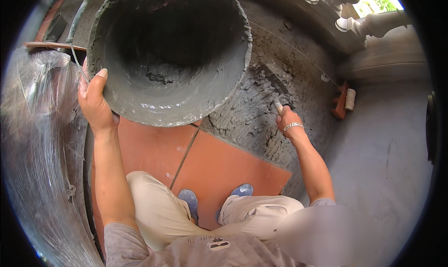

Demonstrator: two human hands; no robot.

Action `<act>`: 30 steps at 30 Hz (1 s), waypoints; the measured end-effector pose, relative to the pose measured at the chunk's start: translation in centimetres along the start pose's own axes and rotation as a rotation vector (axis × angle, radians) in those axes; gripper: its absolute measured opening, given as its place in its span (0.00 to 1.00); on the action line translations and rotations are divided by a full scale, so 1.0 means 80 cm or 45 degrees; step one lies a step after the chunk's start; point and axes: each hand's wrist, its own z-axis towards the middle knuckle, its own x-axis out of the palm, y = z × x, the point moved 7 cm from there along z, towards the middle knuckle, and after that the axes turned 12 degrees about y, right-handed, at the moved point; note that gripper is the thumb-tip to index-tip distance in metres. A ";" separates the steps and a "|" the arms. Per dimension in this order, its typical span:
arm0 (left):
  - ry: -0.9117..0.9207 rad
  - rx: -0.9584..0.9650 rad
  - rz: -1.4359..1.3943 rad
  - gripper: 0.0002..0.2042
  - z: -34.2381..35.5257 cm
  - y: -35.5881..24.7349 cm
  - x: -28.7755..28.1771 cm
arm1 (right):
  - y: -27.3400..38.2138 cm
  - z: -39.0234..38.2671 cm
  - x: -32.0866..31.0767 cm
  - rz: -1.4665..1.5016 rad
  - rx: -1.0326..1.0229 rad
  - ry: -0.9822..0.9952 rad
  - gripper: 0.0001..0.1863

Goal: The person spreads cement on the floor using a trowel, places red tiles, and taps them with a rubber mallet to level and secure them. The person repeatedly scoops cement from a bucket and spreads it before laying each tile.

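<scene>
At ten o'clock my left hand (99, 99) grips the crusted side of one round bucket (163, 106) at eleven, its mouth tilted toward me, slick grey inside. At two, my right hand (290, 119) (one metal chain bracelet (293, 126) at the wrist) is wrapped snugly around the pale handle of one trowel (279, 106), its dark flat blade (275, 82) against rough, ridged mortar (242, 113). Two blue shoes (243, 190) stand on smooth terracotta tile (228, 164) near six; one pale thread spool (350, 100) sits at three beside one orange block (340, 106).

Clear plastic wrap (42, 141) along left side; grey balusters (385, 24) upper right; greenery (379, 0) beyond
</scene>
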 end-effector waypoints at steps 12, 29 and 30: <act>-0.024 -0.013 -0.018 0.23 -0.005 0.002 -0.001 | 0.041 0.007 0.038 -0.219 -0.116 0.067 0.12; -0.013 -0.012 -0.009 0.22 -0.004 0.003 -0.002 | 0.044 -0.037 0.019 -0.167 -0.261 0.123 0.16; -0.010 -0.017 -0.010 0.22 -0.004 0.004 -0.002 | 0.041 -0.041 0.014 -0.137 -0.321 0.104 0.17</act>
